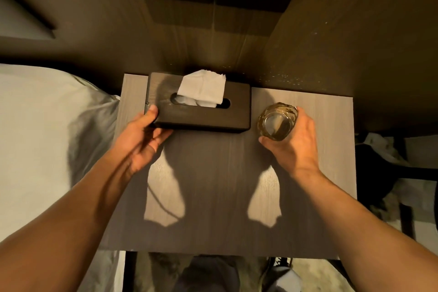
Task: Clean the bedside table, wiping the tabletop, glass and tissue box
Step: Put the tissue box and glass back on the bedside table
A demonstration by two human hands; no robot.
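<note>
Left hand: gripping the tissue box's left end, back edge of table
Right hand: wrapped round the glass, just right of box
Risk: glass could slip if lifted carelessly

Both forearms are bare to the near edge of view, with no sleeves, watch or rings on the left hand or the right hand. Below the table, dark trousers and a dark laced shoe show.
</note>
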